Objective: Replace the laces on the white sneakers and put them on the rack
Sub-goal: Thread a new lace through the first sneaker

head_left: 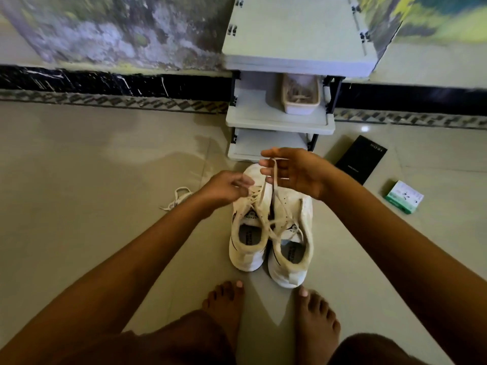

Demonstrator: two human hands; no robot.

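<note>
Two white sneakers stand side by side on the floor, the left sneaker [247, 241] and the right sneaker [292, 248], toes toward the rack [279, 122]. A worn cream lace [271, 180] runs up from the left sneaker's eyelets. My right hand [292, 172] hangs above the toes with the lace looped over its fingers. My left hand [226, 188] pinches the same lace low at the left sneaker's eyelets. Another white lace [178, 197] lies loose on the floor to the left.
The grey rack stands against the wall, a small white basket [300, 97] on its middle shelf. A black box [362, 159] and a green-and-white packet [403, 197] lie on the tiles at right. My bare feet [271, 309] sit just behind the sneakers.
</note>
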